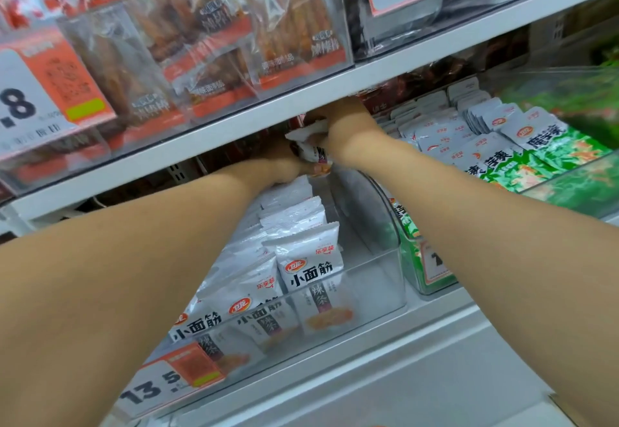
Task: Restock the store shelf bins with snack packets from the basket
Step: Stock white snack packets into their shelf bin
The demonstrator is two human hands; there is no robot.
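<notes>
A white metal shelf board (pixel 301 105) runs across the view from lower left to upper right, its front edge catching even, bright store light. Below it lies a second pale grey shelf surface (pixel 418 359), smooth and slightly glossy. At the back, between the 2 levels, a slotted metal upright (pixel 179 172) shows against a dark rear panel.
</notes>
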